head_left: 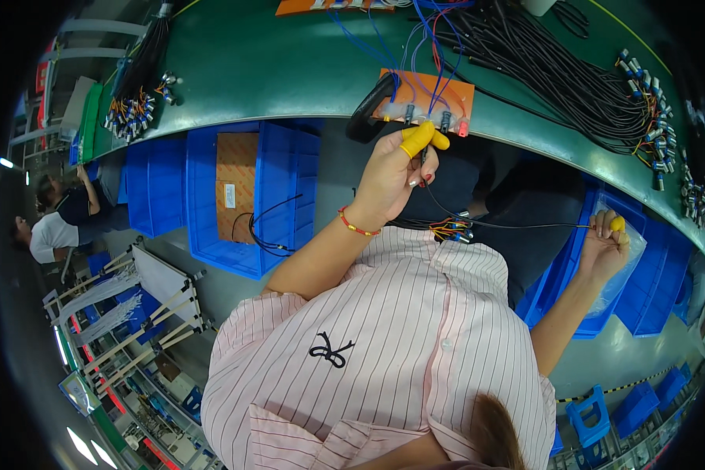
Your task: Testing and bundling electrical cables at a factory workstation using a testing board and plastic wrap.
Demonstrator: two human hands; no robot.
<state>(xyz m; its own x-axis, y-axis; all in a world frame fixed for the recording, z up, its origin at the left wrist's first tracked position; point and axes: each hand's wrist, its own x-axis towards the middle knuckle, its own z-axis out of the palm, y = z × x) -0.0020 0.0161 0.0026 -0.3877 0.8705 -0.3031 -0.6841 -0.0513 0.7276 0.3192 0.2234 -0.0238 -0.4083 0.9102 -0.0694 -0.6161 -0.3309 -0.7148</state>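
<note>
My left hand (390, 174), with yellow finger cots on its thumb and finger, pinches a thin black cable (478, 222) at the near edge of the bench. Its fingertips are just in front of an orange board (456, 95) that carries dark terminals, a red one and blue wires; whether the cable end touches a terminal I cannot tell. Off to the right, over the blue bins, my right hand (605, 249) is closed on the same cable, which stretches between both hands. Cables with metal connectors and coloured wires (453, 229) lie on my lap.
A large bundle of black cables (540, 74) with metal connectors covers the bench's right side; another bundle (133, 110) hangs at the left. A black handle-like object (366, 113) stands beside the board. Blue bins (290, 188) sit below the green bench (251, 78). Two people are far left.
</note>
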